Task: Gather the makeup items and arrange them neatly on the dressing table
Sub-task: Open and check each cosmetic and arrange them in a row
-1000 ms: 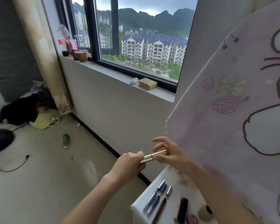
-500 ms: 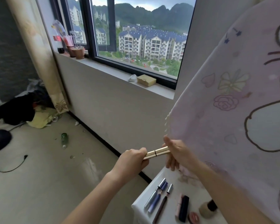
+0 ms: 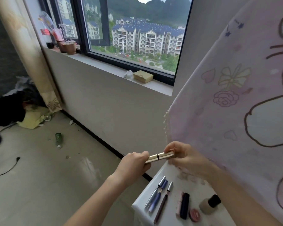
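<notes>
While both hands hold it over the far left edge of the worktop (image 3: 138, 203), the gold tube (image 3: 159, 158) lies nearly level. Its long axis runs from left to right and rises a little toward the right, with a thin black band round its middle. No writing can be made out on it. The left hand (image 3: 134, 164) has its fingers curled tight round the left end. The right hand (image 3: 189, 158) pinches the right end with bent fingers (image 3: 169, 148) and thumb.

Below, on the white worktop, two silver-blue pens (image 3: 156, 194) lie side by side, touching, with a brown pencil (image 3: 162, 205) just beside them. All three point their silver caps away and slightly right. Further right a black tube (image 3: 185, 206) lies along the same line against a pink stick (image 3: 180, 202). A round pink pot (image 3: 194, 215) sits near its close end, and a pale bottle with a black cap (image 3: 209, 203) lies on its side.

A pink cartoon-print cloth (image 3: 235, 111) hangs at the right. On the floor lies a green bottle (image 3: 58, 138) whose label is too small to read.
</notes>
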Action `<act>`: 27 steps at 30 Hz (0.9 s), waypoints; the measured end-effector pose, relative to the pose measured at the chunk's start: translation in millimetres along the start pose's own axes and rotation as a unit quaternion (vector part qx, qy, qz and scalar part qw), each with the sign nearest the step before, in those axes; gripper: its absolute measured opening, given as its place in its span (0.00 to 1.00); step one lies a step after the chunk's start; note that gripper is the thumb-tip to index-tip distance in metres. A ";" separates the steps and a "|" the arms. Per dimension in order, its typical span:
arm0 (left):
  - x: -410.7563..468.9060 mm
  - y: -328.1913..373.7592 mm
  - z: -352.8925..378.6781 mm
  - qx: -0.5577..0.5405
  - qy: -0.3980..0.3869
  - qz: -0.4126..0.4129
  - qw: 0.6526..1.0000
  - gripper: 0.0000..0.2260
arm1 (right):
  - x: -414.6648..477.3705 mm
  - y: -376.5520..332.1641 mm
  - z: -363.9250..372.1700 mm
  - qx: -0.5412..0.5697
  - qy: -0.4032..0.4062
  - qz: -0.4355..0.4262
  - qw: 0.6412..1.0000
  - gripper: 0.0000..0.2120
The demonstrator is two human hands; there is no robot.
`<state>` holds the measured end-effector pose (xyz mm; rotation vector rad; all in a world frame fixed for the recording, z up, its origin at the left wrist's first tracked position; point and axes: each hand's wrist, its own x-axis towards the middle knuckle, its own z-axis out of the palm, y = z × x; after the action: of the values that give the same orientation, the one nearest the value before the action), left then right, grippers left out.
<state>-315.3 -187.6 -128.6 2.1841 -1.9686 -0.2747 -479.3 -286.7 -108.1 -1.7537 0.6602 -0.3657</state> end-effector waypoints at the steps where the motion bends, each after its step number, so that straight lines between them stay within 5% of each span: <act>1: 0.5 -0.7 1.5 0.002 -0.001 0.003 1.000 0.07 | -1.2 0.6 -2.2 0.012 -0.023 0.002 1.000 0.10; 3: 1.4 -1.4 4.4 0.012 -0.007 0.013 1.000 0.07 | -3.4 -0.3 -1.0 0.011 -0.042 0.040 0.998 0.15; 5: 3.8 -0.6 7.1 0.009 -0.010 0.022 1.000 0.07 | -3.7 -2.2 4.1 0.006 -0.008 0.081 0.997 0.06; 8: 6.7 0.7 10.3 0.009 -0.018 0.036 0.999 0.07 | -6.2 0.3 6.7 -0.052 0.051 0.079 0.994 0.13; 12: 9.3 0.6 16.4 -0.006 -0.030 0.051 0.998 0.06 | -16.0 4.0 0.4 0.018 0.032 0.055 0.998 0.11; 17: 15.1 8.0 30.9 -0.027 -0.053 0.080 0.995 0.07 | -22.4 7.9 7.1 -0.038 0.082 0.151 0.984 0.08; 27: 16.1 23.2 59.6 -0.172 -0.077 0.088 0.978 0.09 | -53.0 24.9 -10.8 -0.009 0.113 0.132 0.985 0.11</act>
<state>-351.4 -206.9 -180.3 1.8083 -1.9986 -0.7179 -533.4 -267.5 -123.9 -1.6290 1.0508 -0.3776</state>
